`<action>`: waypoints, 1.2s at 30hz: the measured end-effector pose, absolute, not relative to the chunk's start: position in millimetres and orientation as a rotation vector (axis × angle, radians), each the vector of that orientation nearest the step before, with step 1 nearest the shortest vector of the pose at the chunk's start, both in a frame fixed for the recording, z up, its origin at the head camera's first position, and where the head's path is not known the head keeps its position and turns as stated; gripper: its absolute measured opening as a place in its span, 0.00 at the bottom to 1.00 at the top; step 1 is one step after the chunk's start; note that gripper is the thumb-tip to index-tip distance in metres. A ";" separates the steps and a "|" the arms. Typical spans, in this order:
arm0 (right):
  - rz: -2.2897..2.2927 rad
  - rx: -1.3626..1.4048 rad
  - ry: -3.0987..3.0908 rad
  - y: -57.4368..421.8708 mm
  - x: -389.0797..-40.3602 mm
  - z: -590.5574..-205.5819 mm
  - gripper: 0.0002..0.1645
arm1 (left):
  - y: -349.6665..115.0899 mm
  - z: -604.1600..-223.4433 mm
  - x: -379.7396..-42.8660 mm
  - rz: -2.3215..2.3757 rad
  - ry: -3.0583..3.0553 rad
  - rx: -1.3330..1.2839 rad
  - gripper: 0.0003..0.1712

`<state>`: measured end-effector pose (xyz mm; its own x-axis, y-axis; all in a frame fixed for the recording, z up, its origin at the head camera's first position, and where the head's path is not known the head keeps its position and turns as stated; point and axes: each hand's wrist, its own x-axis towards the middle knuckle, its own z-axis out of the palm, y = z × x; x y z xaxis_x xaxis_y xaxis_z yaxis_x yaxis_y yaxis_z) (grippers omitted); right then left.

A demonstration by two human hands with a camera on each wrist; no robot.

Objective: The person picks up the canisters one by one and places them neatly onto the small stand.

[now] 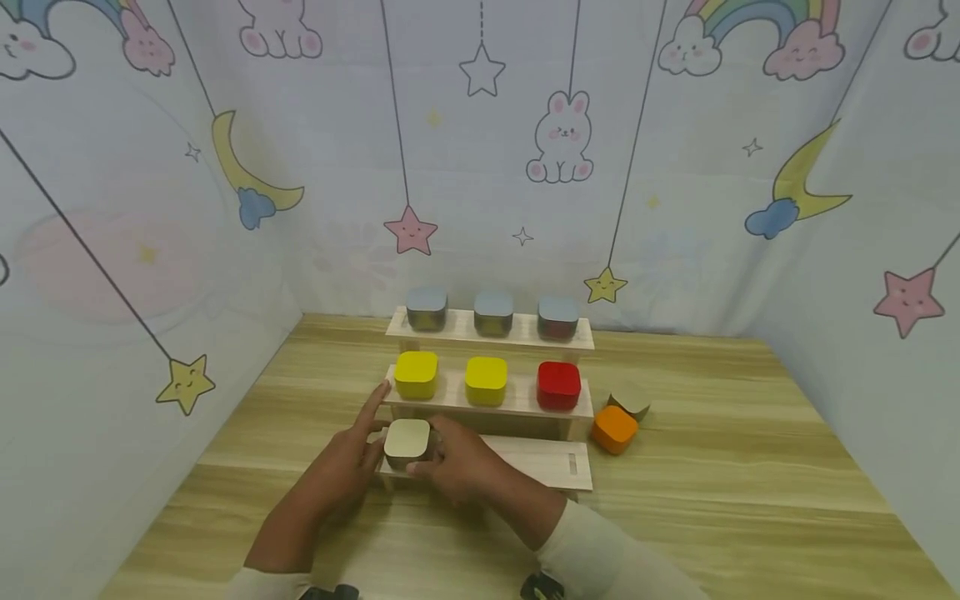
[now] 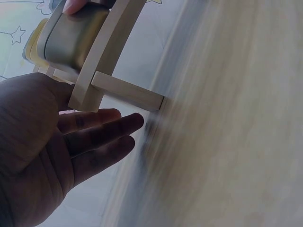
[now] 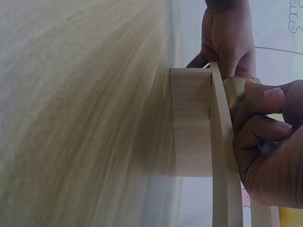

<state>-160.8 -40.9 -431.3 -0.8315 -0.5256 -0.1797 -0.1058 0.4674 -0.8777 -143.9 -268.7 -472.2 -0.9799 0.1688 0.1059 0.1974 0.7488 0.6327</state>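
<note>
On the left end of the lowest shelf (image 1: 517, 458) sits a small metallic tin (image 1: 407, 442) with rounded corners and a cream top. My right hand (image 1: 465, 462) holds it from the right side, fingers curled against it. The same tin (image 2: 75, 38) shows gold sides in the left wrist view, with a fingertip on it. At the shelf's left end is my left hand (image 1: 345, 462), its index finger stretched toward the middle shelf. Its other fingers (image 2: 104, 139) extend loosely below the shelf board in the left wrist view, holding nothing.
The middle shelf (image 1: 450, 400) bears two yellow tins (image 1: 486, 381) and a red tin (image 1: 558, 385). Several grey-topped tins (image 1: 492, 312) line the top shelf (image 1: 457, 332). An orange tin (image 1: 615, 429) lies on the table right of the stand, beside a dark curved piece (image 1: 630, 410).
</note>
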 end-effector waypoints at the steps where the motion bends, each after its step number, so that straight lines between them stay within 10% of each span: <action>1: -1.325 -0.524 2.295 -41.2 -160.7 -431.6 0.35 | -268.7 -472.4 -143.9 -1.050 -2.899 -0.303 0.48; 36: -1.221 -0.576 2.340 -18.6 -156.9 -429.8 0.49 | -266.8 -472.5 -143.6 -1.028 -2.904 -0.271 0.48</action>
